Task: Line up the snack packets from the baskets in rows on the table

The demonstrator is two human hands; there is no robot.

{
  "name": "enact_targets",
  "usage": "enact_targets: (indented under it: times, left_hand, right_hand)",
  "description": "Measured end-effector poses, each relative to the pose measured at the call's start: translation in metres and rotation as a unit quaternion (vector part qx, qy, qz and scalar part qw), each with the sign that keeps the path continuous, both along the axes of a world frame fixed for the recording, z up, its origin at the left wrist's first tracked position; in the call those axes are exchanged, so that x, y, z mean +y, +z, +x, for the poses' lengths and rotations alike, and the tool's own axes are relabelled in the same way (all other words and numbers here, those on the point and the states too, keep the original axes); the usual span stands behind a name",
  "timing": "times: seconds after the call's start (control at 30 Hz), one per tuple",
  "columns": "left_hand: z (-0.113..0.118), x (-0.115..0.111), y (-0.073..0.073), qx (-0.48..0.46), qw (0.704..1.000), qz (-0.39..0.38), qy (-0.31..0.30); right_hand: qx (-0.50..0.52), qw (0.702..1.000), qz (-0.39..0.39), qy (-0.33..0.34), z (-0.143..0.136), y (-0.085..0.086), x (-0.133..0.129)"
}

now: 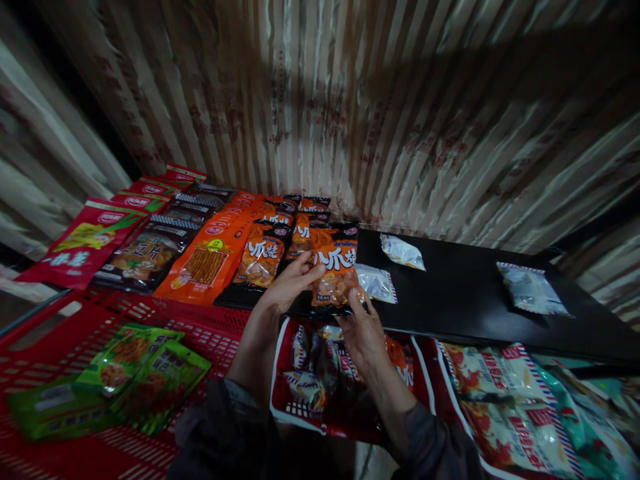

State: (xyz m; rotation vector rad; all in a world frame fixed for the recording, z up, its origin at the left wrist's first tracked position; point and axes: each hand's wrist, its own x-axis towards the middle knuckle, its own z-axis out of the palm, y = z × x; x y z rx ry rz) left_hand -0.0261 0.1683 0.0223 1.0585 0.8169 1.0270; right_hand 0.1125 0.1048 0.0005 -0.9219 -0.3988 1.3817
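Observation:
Both my hands hold an orange and black snack bag just above the front of the black shelf. My left hand grips its left edge, with the fingers on the front. My right hand has hold of its lower right corner from below. Matching snack bags lie in overlapping rows on the shelf to the left and behind. A white snack packet lies on the shelf, partly covered by the held bag. Below my hands, a red basket with a white rim contains several small bags.
Orange stick-snack bags, dark brown bags and red bags line the shelf's left. White packets lie farther right. A large red basket holds green bags; white-red bags fill another. Corrugated sheeting stands behind.

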Motion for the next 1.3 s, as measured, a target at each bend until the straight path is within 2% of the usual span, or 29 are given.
enact_targets:
  times: [0.13,0.3,0.47,0.67,0.9,1.1,1.3]
  left_hand:
    - [0.004,0.002,-0.001,-0.007,0.999,0.003,0.04]
    - [0.005,0.006,-0.006,-0.021,0.998,0.012,0.058]
    - [0.005,0.006,-0.012,0.022,0.998,0.011,0.058]
    - [0.005,0.006,-0.015,0.099,0.986,-0.015,0.134]
    - [-0.002,0.009,-0.013,0.052,0.989,0.022,0.14]
    - [-0.018,0.011,-0.014,0.047,0.982,0.019,0.181]
    - [-0.027,0.008,-0.01,0.081,0.985,0.035,0.151]
  right_hand:
    - [-0.03,0.999,0.0,0.019,0.002,-0.004,0.002]
    - [-0.068,0.997,-0.002,0.033,0.002,-0.01,0.005]
    - [-0.091,0.995,-0.001,0.043,0.001,-0.014,0.005]
    - [-0.088,0.993,0.024,0.077,-0.002,-0.011,0.003]
    - [-0.173,0.976,0.096,0.091,-0.004,-0.018,0.013]
    - [-0.214,0.965,0.122,0.086,-0.013,-0.02,0.026]
    - [-0.229,0.964,0.122,0.058,-0.019,-0.016,0.04]
